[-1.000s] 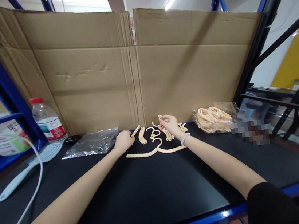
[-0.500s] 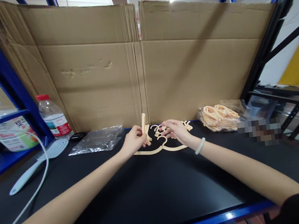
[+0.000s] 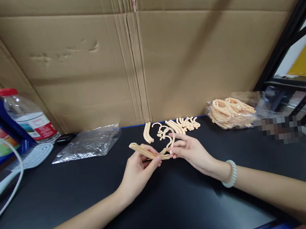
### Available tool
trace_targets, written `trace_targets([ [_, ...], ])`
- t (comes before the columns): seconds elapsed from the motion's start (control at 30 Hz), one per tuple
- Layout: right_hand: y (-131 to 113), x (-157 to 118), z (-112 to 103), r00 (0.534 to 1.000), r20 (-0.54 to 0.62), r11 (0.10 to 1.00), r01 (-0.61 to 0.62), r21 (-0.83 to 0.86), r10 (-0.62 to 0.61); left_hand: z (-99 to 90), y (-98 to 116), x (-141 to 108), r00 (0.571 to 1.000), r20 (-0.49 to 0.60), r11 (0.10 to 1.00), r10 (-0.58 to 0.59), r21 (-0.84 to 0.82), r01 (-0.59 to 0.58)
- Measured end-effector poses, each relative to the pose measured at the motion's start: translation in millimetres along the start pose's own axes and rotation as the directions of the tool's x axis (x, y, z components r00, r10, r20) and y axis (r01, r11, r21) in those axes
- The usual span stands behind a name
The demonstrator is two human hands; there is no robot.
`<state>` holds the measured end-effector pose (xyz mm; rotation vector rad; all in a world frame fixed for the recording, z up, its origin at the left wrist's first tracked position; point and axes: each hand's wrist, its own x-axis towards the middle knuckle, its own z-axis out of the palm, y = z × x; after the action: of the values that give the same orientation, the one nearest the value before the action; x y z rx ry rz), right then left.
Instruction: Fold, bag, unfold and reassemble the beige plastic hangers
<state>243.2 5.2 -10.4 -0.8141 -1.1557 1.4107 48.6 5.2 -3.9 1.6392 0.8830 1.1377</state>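
Observation:
My left hand (image 3: pixel 136 173) is closed round a beige plastic hanger arm (image 3: pixel 142 151), which slants up to the left out of the fingers. In a pinch of thumb and fingertips, my right hand (image 3: pixel 196 154) holds a beige hanger hook (image 3: pixel 173 142). The hook's lower end meets the arm's right end; whether they are joined I cannot tell. Partly hidden behind both hands is another hooked hanger on the table. Beyond them lie a pair of loose hanger arms (image 3: pixel 147 133), a row of more arms (image 3: pixel 175 127) and a cluster of hooks (image 3: pixel 190 123).
At the right back lies a clear bag of beige hanger parts (image 3: pixel 230 113). On the left are a flat clear plastic bag (image 3: pixel 87 143), a black mouse-like object (image 3: pixel 65 139), a hairbrush (image 3: pixel 38 155), a white cable (image 3: pixel 21 184) and a red-capped bottle (image 3: pixel 31 117). Cardboard (image 3: pixel 84 63) walls the back.
My right hand has picked up a hook and brought it against the arm in my left hand. That arm has tipped from upright to slanting left. The view has tilted down.

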Motion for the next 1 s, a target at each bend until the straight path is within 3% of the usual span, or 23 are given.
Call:
trace_targets([
  [0.37, -3.1, -4.1, -3.2, 0.995, 0.064, 0.997, -0.074, -0.01, 0.074, -1.3, 2.8, -6.7, 0.999, -0.008, 0.976, 0.039, 0.216, -0.037],
  [0.63, -5.7, -7.6, -2.3, 0.95, 0.239, 0.978, -0.209, 0.009, 0.2, -0.2, 5.7, -11.7, 0.997, 0.026, 0.968, 0.069, 0.239, -0.073],
  [1.0, -7.0, -8.2, -2.7, 0.908, 0.32, 0.963, -0.263, -0.065, 0.27, -0.4, 6.5, -12.1, 0.997, 0.035, 0.963, 0.064, 0.259, -0.071],
])
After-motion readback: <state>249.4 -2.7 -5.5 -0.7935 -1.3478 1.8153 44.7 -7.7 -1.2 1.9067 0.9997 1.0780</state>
